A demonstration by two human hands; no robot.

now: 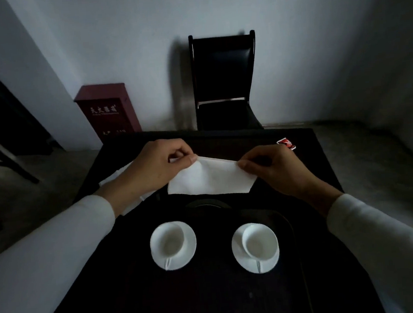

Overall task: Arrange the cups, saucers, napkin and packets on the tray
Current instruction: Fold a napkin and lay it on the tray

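Nearest the viewer, a dark tray (293,226) lies on an equally dark surface (308,162). Only the tray's right rim reads clearly; its left edge is lost in shadow.

A right cup (259,241) on its right saucer (243,258) sits inside that rim. A left cup (169,239) stands on a left saucer (184,257) beside it, but whether this pair is on the tray cannot be told. All four pieces look like thin white china, so they are judged hard, smooth and breakable. They are best lifted by the saucer edge or by the handle facing the viewer.

Just beyond the tray's far end, a dark rounded shape (206,203) cannot be identified.

Beyond that, the napkin (210,178) is held up off the surface, stretched along its top edge. The left grip (156,165) pinches one upper corner between thumb and fingertips, and the right grip (274,168) pinches the other. The napkin is judged very light, limp and easily creased or torn, so holding it by the corners suits it.

More white paper (129,204) lies beneath the left forearm, partly covered. The packets (286,144) rest well beyond the tray's right corner and are too small to count.

Farthest off stand a chair (223,80) and a red box (106,110).
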